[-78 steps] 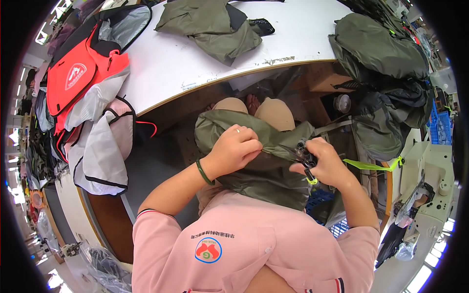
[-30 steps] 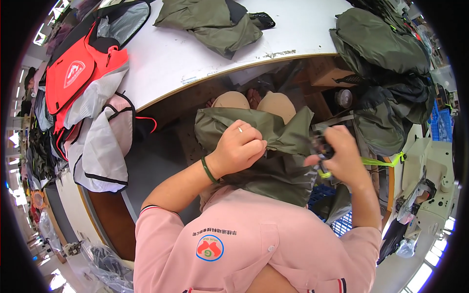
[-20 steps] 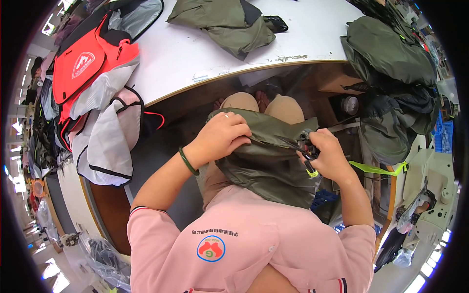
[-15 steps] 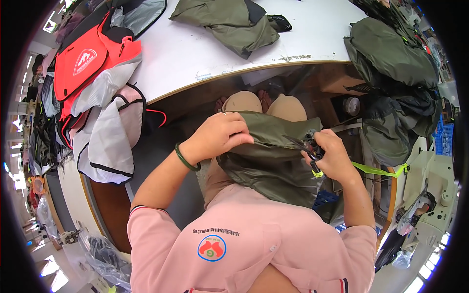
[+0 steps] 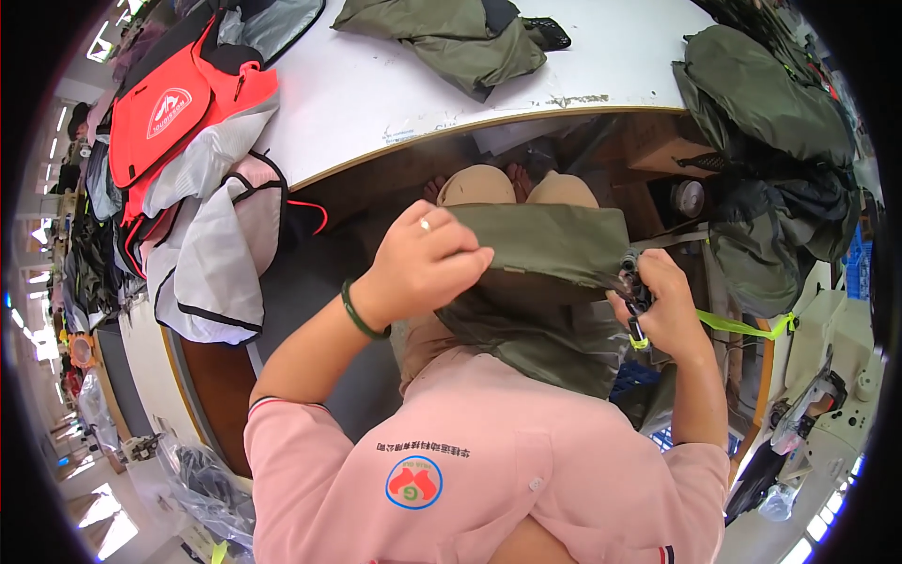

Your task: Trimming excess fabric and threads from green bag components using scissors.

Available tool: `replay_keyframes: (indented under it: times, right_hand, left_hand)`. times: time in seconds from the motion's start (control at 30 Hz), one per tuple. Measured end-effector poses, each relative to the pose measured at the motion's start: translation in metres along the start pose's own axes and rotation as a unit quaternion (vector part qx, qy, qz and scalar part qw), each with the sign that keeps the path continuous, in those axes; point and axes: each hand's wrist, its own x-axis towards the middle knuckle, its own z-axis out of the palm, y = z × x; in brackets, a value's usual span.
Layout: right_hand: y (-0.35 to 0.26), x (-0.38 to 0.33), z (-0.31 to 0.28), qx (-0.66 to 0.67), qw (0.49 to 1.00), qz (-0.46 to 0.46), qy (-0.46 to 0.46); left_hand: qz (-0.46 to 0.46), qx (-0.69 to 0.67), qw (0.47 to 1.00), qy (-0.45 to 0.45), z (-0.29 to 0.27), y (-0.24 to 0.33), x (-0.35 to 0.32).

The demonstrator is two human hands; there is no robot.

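Across my lap lies a dark olive-green fabric piece [image 5: 554,237], its upper layer drawn into a flat band. My left hand [image 5: 425,256], wearing a ring, is closed in a pinch on the band's left end. At the right end, my right hand [image 5: 660,303] grips small black-handled scissors [image 5: 637,299] with a bit of yellow-green on them. Their blades are at the fabric's edge, mostly hidden or too dark to make out. The lower part of the fabric hangs darker and creased below the band.
Ahead is a white table [image 5: 404,85] with a curved front edge and an olive garment piece [image 5: 460,42] on it. A red and grey bag [image 5: 164,122] hangs at left. Olive bags [image 5: 766,99] are piled at right, above a sewing machine [image 5: 827,376]. A yellow-green strap [image 5: 742,325] stretches nearby.
The fabric's upper layer has been pulled taut and flatter between my hands. My right hand with the scissors has shifted slightly right, and my left hand has turned a little.
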Motion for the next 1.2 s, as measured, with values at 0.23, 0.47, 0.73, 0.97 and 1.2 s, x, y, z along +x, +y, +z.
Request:
replay_keyframes:
  times: [0.23, 0.47, 0.73, 0.97, 1.2]
  right_hand:
    - [-0.004, -0.004, -0.001, 0.012, 1.000, -0.017, 0.023]
    - [-0.004, -0.004, -0.007, 0.013, 1.000, -0.015, 0.006]
    - [0.000, 0.007, -0.003, -0.050, 0.999, 0.018, -0.004]
    - [-0.023, 0.040, 0.020, 0.191, 0.981, -0.015, 0.033]
    - [-0.025, 0.057, 0.036, 0.272, 0.956, 0.091, -0.057]
  left_hand:
    - [0.057, 0.050, 0.995, 0.058, -0.007, 0.020, -0.004]
    - [-0.355, -0.405, 0.823, -0.178, -0.021, 0.020, 0.007]
    - [-0.509, -0.677, 0.508, -0.155, 0.001, 0.002, -0.004]
    - [-0.484, -0.712, 0.491, -0.134, 0.013, 0.003, 0.010]
    - [-0.476, -0.648, 0.589, -0.078, 0.001, 0.001, -0.012]
